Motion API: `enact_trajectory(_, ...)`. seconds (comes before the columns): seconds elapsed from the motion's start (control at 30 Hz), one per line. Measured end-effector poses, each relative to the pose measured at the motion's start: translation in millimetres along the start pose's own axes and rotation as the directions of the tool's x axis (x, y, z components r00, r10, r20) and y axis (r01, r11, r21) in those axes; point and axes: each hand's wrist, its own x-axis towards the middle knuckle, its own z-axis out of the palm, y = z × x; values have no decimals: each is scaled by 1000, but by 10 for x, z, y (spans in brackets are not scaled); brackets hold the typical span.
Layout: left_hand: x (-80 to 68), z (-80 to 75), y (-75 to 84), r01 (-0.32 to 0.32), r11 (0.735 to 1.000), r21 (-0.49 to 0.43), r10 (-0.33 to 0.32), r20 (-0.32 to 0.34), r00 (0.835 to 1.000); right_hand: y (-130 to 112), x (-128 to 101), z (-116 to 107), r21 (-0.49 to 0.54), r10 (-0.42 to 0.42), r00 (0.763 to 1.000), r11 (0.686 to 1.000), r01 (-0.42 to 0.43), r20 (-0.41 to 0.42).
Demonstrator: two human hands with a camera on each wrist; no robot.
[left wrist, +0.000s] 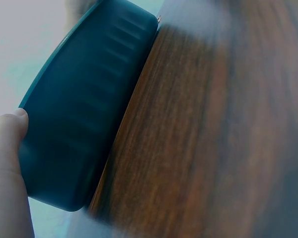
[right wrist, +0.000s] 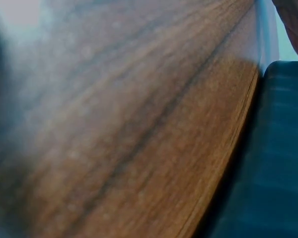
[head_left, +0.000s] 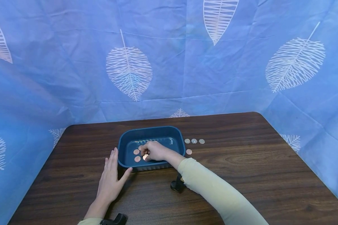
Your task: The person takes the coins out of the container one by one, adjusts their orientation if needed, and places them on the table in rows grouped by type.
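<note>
Inside blue tray (head_left: 178, 135): copper coins (head_left: 136, 155), right hand (head_left: 155, 151).

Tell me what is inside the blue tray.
Copper coins lie on the floor of the tray, and the right hand reaches in, pinching one coin. Anything under that hand is hidden.

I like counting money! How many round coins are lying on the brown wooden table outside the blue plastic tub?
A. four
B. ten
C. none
A: beside the blue plastic tub, on the brown wooden table, three silver round coins sit in a row and one copper coin lies nearer the person, four in all.
</note>
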Motion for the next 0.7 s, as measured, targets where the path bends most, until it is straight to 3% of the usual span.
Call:
enact_trajectory(0.5, 3, 3, -8, -11, 1000, -4, 11, 1, 1000, 21, -48, -48, 115, -60, 998, 992, 60, -5)
enact_trajectory(0.7, 4, 5, -10, -4, 1000, -1, 4, 2, 1000, 19, -139, -174, 122, -112, 991, 985, 120, -71)
